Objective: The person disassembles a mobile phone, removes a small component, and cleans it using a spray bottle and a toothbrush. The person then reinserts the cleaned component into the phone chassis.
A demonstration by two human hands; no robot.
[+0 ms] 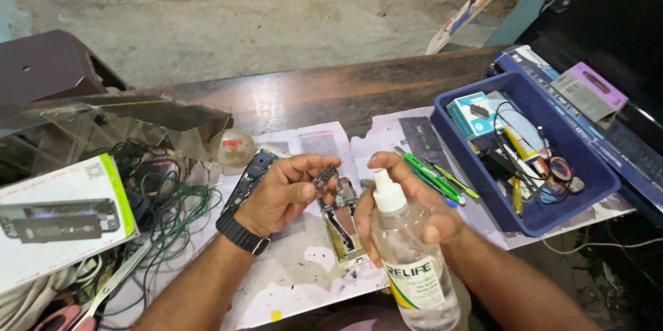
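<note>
Holding a clear plastic spray bottle with a white nozzle and a yellow-banded label (414, 262), the right hand (407, 200) is wrapped around its upper body, fingers closed on it, the nozzle turned toward the left hand. The left hand (286, 189), a black watch (240, 234) at the wrist, pinches a small dark circuit part (324, 176) between thumb and fingertips, raised just above the table and just beside the nozzle.

Beneath both hands lies an opened phone body with a bare metal frame (340, 224), resting on white paper sheets, stained in places (290, 269), that cover the dark wooden table (311, 96). A second dark phone shell (250, 175) lies just left of the left hand. To the right of the bottle, green-handled tools (431, 168) lie on the paper.

At near left are a white and green carton picturing a dark device (59, 217), a tangle of green and black wires (173, 200), and pink-handled scissors (76, 314). At right stands a blue plastic tray (587, 196) holding small boxes, cables and tools; a purple box (590, 92) sits beyond it. Farther off is a concrete floor (242, 27).

Risks, as judged: the pinch on the small part is light, and a burst of spray could knock it loose into the wires or off the table. Overspray may wet the open phone body below, since it lies directly under the nozzle. The paper sheets are loose and could slide under an elbow.
</note>
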